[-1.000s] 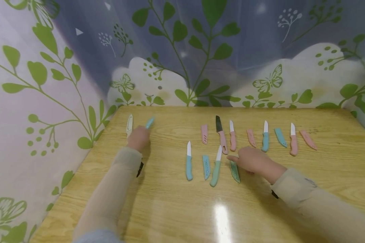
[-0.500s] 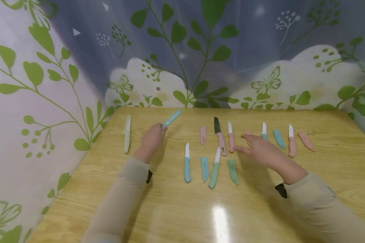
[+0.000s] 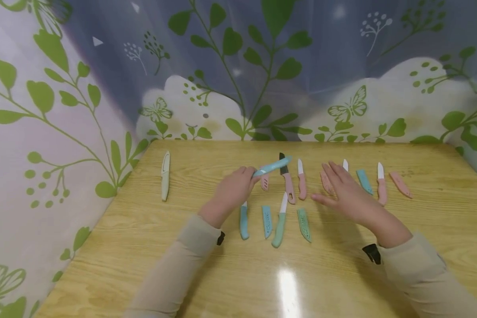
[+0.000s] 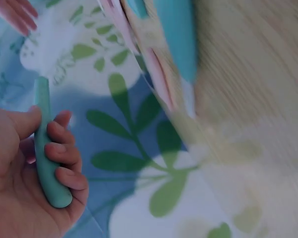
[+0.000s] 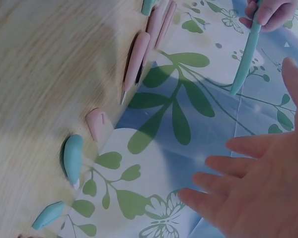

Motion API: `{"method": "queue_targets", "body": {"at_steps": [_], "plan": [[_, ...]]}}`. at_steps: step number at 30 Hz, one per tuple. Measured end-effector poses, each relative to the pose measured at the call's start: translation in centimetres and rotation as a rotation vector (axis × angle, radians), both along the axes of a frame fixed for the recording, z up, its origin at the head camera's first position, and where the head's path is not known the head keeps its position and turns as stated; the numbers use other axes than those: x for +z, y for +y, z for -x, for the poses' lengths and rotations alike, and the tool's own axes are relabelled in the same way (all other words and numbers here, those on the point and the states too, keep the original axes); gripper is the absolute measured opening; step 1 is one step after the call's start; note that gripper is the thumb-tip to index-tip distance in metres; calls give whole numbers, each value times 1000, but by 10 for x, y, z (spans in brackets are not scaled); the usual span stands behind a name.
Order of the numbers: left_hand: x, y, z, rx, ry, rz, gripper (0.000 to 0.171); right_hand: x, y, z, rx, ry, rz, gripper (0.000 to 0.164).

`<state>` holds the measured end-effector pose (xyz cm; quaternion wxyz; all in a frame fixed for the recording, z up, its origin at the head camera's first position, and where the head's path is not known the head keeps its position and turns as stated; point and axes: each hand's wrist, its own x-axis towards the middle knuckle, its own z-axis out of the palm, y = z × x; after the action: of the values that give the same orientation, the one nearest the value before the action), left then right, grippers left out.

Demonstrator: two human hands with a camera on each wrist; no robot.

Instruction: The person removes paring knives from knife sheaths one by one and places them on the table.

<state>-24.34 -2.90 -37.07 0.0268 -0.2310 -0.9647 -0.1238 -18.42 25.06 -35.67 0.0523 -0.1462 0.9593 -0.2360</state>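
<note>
My left hand (image 3: 232, 190) grips a light blue knife (image 3: 274, 166) that seems to be in its sheath, as no bare blade shows. In the left wrist view the fingers curl round its handle (image 4: 52, 178). In the head view it passes over a pink-handled knife with a black blade (image 3: 289, 184) and partly hides a pink slotted sheath (image 3: 264, 183). My right hand (image 3: 351, 198) holds nothing; its fingers are spread in the right wrist view. It overlaps a pink sheath (image 3: 325, 182) and a white-bladed knife (image 3: 345, 164), whose handle it hides.
A pale green knife (image 3: 165, 176) lies far left. Nearer the front are a blue knife (image 3: 244, 223), blue sheath (image 3: 266, 221), green knife (image 3: 279, 225) and green sheath (image 3: 304, 225). Rightward lie pink knives (image 3: 382, 187) and more sheaths (image 3: 364, 182). A patterned curtain (image 3: 206, 53) rises behind.
My left hand has carried the light blue knife rightward from beside the pale green one to the middle. My right hand has moved up from the green sheath, its fingers spreading.
</note>
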Motion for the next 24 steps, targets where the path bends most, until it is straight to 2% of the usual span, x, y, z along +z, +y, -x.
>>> {"method": "queue_targets", "body": {"at_steps": [2, 6, 9, 12, 15, 19, 22, 24], "plan": [[1, 8, -4, -35, -3, 35, 35, -2, 2, -1, 4, 3, 7, 97], [0, 21, -11, -131, 70, 105, 32, -4, 2, -2, 34, 40, 32, 97], [0, 28, -18, -204, 147, 141, 32, -6, -1, -4, 77, 134, 38, 95], [1, 34, -25, -269, 190, 159, 32, -7, -4, -6, 106, 239, 40, 94], [0, 39, -32, -341, 230, 127, 30, -8, -8, -9, 124, 315, 20, 91], [0, 43, -39, -371, 195, 97, 30, -9, -11, -11, 166, 366, -33, 87], [5, 45, -44, -339, 119, 105, 32, -11, -13, -11, 190, 382, -58, 86], [6, 46, -45, -329, 103, 101, 33, -12, -14, -11, 200, 373, -60, 84]]}}
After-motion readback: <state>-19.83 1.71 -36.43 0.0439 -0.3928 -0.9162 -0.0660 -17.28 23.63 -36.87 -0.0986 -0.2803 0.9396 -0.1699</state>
